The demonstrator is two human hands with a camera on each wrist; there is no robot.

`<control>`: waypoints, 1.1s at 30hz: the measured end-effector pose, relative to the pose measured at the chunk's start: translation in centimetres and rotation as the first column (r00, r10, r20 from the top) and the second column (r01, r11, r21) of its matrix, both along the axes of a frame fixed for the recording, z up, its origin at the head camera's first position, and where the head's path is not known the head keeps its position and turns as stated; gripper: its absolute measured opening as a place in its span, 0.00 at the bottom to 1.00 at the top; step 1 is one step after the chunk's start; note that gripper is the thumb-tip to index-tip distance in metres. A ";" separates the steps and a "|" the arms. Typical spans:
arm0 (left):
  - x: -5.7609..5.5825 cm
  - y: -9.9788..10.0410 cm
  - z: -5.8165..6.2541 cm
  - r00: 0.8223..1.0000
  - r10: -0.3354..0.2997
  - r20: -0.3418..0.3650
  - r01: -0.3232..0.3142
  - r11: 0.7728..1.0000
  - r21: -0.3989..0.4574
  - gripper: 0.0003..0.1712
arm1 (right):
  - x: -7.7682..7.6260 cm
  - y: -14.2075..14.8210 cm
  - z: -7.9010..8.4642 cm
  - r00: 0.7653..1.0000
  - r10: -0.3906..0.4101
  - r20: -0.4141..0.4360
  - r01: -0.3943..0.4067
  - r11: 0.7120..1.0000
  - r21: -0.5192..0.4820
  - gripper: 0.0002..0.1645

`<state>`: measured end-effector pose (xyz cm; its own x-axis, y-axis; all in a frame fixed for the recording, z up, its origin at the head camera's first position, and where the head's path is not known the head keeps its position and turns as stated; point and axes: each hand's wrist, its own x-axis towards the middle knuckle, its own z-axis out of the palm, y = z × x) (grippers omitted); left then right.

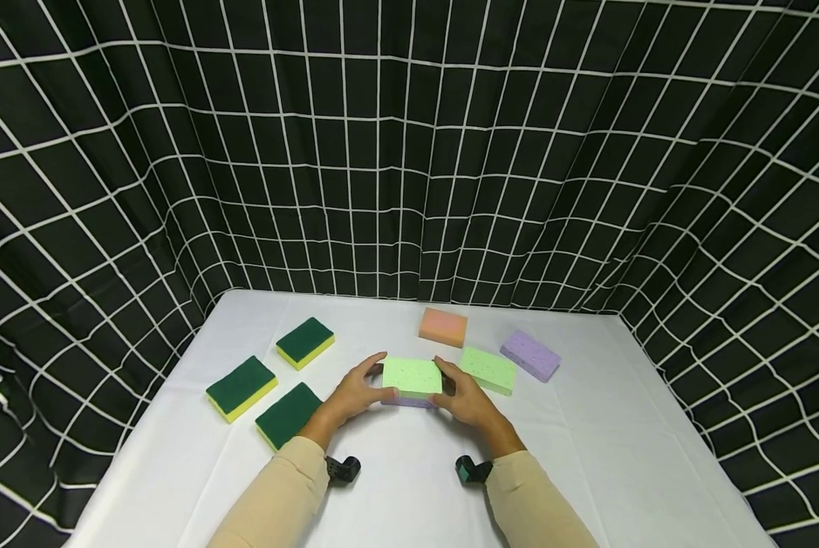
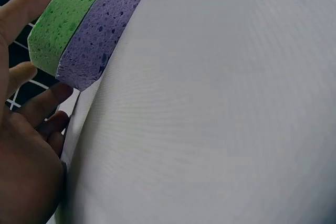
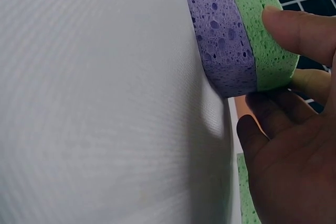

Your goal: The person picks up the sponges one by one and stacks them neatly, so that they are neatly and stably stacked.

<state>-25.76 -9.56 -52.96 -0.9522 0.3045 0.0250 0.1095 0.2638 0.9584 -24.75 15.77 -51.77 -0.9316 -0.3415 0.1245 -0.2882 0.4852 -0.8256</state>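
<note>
A light green sponge [image 1: 412, 375] lies flat on top of a purple sponge [image 1: 407, 402] near the middle of the table. My left hand [image 1: 352, 393] holds the green sponge by its left end, thumb on the near side. At the opposite end, my right hand [image 1: 470, 397] grips it the same way. Both wrist views show the two sponges stacked with their edges nearly lined up, the purple one [image 3: 223, 40] against the white cloth. In the left wrist view some fingers curl near the stack's corner. The far fingertips are partly hidden behind the stack.
Left of the hands lie three yellow sponges with dark green tops, one [image 1: 289, 417] close by my left wrist. Behind and right are an orange sponge [image 1: 443, 326], another green sponge [image 1: 488, 371] and another purple sponge [image 1: 530, 355]. Black gridded cloth [image 1: 409, 152] encloses the white table [image 1: 608, 457].
</note>
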 end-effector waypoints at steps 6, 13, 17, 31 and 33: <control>-0.4 -0.2 -0.5 1.000 -0.024 -0.002 0.024 0.998 0.065 0.47 | 0.0 0.0 0.1 1.000 0.004 -0.001 -0.004 1.000 -0.007 0.45; -0.5 -0.2 -0.5 1.000 -0.022 -0.013 0.023 0.998 0.065 0.44 | 0.0 -0.1 0.1 1.000 0.002 -0.002 -0.002 1.000 -0.005 0.45; -0.4 -0.1 -0.5 1.000 -0.001 -0.009 0.002 0.999 0.053 0.44 | 0.1 -0.2 0.2 1.000 0.000 -0.002 0.000 1.000 0.000 0.45; 0.0 0.3 -0.5 0.999 0.037 -0.007 -0.036 0.996 0.075 0.42 | 0.1 -0.2 0.1 1.000 0.012 0.010 -0.012 1.000 -0.004 0.46; -0.1 0.3 -0.5 0.999 0.035 -0.013 -0.034 0.997 0.072 0.42 | 0.0 0.0 0.4 1.000 0.028 0.009 -0.028 1.000 0.001 0.46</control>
<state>-25.82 -9.22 -53.41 -0.9614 0.2688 0.0589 0.1150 0.1981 0.9734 -24.73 15.82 -51.38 -0.9226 -0.3679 0.1161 -0.2947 0.4777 -0.8276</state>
